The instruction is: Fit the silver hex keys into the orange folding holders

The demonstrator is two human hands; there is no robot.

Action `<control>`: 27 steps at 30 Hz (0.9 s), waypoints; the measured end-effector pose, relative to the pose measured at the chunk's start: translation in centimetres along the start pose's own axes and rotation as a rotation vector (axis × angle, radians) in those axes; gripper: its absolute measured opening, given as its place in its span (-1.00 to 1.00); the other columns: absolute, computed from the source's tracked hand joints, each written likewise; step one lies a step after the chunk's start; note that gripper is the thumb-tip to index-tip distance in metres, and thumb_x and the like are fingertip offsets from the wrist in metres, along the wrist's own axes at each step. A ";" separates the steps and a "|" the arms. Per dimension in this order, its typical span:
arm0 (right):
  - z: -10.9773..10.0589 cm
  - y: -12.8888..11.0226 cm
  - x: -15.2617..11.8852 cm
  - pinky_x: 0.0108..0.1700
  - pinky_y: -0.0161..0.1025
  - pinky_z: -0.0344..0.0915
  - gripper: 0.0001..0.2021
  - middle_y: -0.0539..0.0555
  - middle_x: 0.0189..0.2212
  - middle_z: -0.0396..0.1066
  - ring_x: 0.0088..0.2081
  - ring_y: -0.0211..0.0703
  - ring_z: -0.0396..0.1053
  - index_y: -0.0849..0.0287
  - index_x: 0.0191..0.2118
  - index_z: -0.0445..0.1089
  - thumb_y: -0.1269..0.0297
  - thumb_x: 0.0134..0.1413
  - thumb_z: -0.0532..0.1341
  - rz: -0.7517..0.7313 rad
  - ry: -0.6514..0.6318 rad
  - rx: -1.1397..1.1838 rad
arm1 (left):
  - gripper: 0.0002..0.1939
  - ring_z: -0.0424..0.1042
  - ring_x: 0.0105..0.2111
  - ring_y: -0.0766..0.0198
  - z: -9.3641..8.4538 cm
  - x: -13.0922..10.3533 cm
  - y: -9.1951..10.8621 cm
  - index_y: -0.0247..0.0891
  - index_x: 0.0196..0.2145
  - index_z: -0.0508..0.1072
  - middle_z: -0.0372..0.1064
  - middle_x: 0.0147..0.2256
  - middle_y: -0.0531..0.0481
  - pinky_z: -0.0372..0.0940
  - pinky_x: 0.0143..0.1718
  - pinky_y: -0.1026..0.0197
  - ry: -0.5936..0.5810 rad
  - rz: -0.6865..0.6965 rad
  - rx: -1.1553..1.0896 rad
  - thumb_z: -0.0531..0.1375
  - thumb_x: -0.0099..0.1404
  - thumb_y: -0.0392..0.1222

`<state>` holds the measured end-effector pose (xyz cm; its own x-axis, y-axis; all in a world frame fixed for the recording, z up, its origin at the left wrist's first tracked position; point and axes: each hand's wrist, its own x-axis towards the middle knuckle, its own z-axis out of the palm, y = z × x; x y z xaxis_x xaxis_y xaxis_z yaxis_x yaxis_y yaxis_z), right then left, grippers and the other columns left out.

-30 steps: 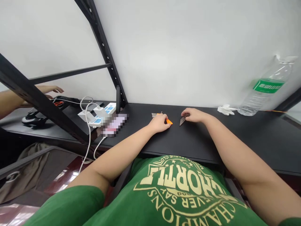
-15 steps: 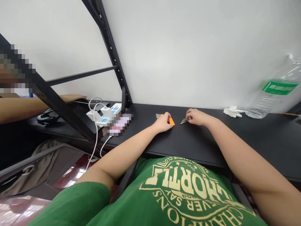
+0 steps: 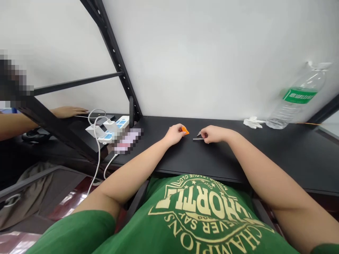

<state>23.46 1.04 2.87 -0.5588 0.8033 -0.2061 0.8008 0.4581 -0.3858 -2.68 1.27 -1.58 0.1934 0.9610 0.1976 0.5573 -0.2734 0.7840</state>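
My left hand (image 3: pixel 174 134) is closed around an orange plastic holder (image 3: pixel 185 131), whose pointed corner sticks out past my fingertips just above the black table. The rest of the holder is hidden by my fingers. Opposite it, a short gap to the right, my right hand (image 3: pixel 211 134) pinches thin grey metal rods that look like hex keys (image 3: pixel 197 139). One lies level and points left at the tabletop; a second, darker end shows just above it at my fingertips.
On the black table (image 3: pixel 169 162) a power strip (image 3: pixel 106 138) with white chargers and cables stands left, beside a blurred phone (image 3: pixel 128 139). A black metal frame (image 3: pixel 116 56) rises there, with another person's hand (image 3: pixel 67 111) beyond. Right are a crumpled white glove or tissue (image 3: pixel 253 122) and a plastic bottle (image 3: pixel 291 102).
The view has shifted slightly right. My hands remain close together. The metal rods visible left of my left hand before no longer show, and a level rod now shows at my right fingers.
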 end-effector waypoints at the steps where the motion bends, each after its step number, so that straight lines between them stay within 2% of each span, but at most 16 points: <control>1: 0.0 0.0 0.0 -0.45 -0.26 0.23 -0.90 -0.02 -0.45 0.49 -0.47 -0.18 0.41 0.07 -0.39 0.38 0.40 -0.08 0.29 -0.011 0.018 0.063 | -0.91 0.51 -0.31 0.25 0.0 0.0 0.0 -0.23 -0.24 0.52 0.54 -0.34 0.02 0.40 -0.17 0.17 -0.003 0.003 0.001 0.27 0.26 -0.28; 5: 0.2 0.1 0.4 -0.41 -0.27 0.35 -0.90 -0.02 -0.46 0.50 -0.48 -0.18 0.47 0.07 -0.31 0.36 0.40 0.04 0.26 -0.026 0.122 0.289 | -0.90 0.49 -0.31 0.25 0.0 0.1 0.1 -0.22 -0.24 0.52 0.54 -0.32 0.02 0.39 -0.18 0.16 0.016 0.024 0.002 0.26 0.26 -0.26; 9: 0.3 0.2 0.7 -0.39 -0.27 0.38 -0.94 0.00 -0.46 0.50 -0.46 -0.18 0.48 0.09 -0.29 0.36 0.40 0.14 0.22 -0.040 0.189 0.379 | -0.90 0.51 -0.27 0.25 0.1 0.0 0.0 -0.21 -0.23 0.51 0.56 -0.28 0.01 0.39 -0.15 0.17 0.002 0.058 -0.053 0.25 0.26 -0.26; 12: 0.3 0.3 0.7 -0.40 -0.29 0.36 -0.95 0.00 -0.45 0.50 -0.46 -0.19 0.46 0.09 -0.29 0.38 0.39 0.13 0.22 -0.032 0.200 0.363 | -0.90 0.50 -0.26 0.26 0.2 -0.2 0.4 -0.21 -0.22 0.51 0.56 -0.28 0.03 0.39 -0.12 0.16 -0.009 0.067 -0.062 0.25 0.27 -0.25; 16: 0.1 0.2 0.6 -0.36 -0.27 0.31 -0.91 -0.03 -0.48 0.48 -0.44 -0.18 0.41 0.07 -0.28 0.46 0.34 0.13 0.20 -0.059 0.247 0.215 | -0.91 0.50 -0.27 0.27 0.2 -0.9 1.3 -0.22 -0.24 0.52 0.56 -0.28 0.04 0.40 -0.10 0.15 -0.033 0.055 -0.059 0.25 0.27 -0.28; 19: 0.3 -0.2 0.8 -0.26 -0.25 0.31 -0.87 -0.01 -0.39 0.52 -0.34 -0.16 0.44 0.08 -0.28 0.51 0.34 0.14 0.20 -0.112 0.305 0.119 | -0.90 0.50 -0.28 0.27 0.2 -1.3 1.6 -0.23 -0.24 0.53 0.56 -0.30 0.05 0.40 -0.09 0.14 -0.044 0.061 -0.040 0.27 0.25 -0.32; 21: 0.6 -0.7 1.1 -0.21 -0.25 0.31 -0.86 0.01 -0.35 0.54 -0.31 -0.16 0.45 0.09 -0.25 0.52 0.34 0.14 0.20 -0.111 0.343 0.138 | -0.87 0.51 -0.29 0.27 0.2 -1.3 1.5 -0.24 -0.23 0.54 0.56 -0.30 0.03 0.41 -0.11 0.15 -0.030 0.045 -0.065 0.27 0.24 -0.35; 24: 1.3 -1.4 1.4 -0.23 -0.26 0.34 -0.86 0.00 -0.35 0.53 -0.33 -0.19 0.44 0.11 -0.19 0.48 0.29 0.15 0.22 -0.087 0.318 0.300 | -0.85 0.52 -0.32 0.27 0.4 -1.1 1.2 -0.27 -0.21 0.53 0.56 -0.32 -0.01 0.40 -0.17 0.16 -0.043 -0.011 -0.213 0.30 0.23 -0.34; 27: 2.1 -2.1 1.6 -0.28 -0.27 0.36 -0.82 0.01 -0.33 0.53 -0.36 -0.21 0.43 0.12 -0.17 0.44 0.21 0.11 0.29 -0.142 0.203 0.479 | -0.78 0.51 -0.39 0.29 0.8 -1.2 1.3 -0.29 -0.17 0.50 0.55 -0.37 -0.02 0.38 -0.25 0.19 -0.158 -0.039 -0.397 0.34 0.20 -0.32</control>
<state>20.40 0.54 1.43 -0.5636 0.8252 0.0382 0.5057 0.3812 -0.7739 -1.56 -0.26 -1.23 0.3168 0.9438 0.0947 0.2185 -0.1698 0.9609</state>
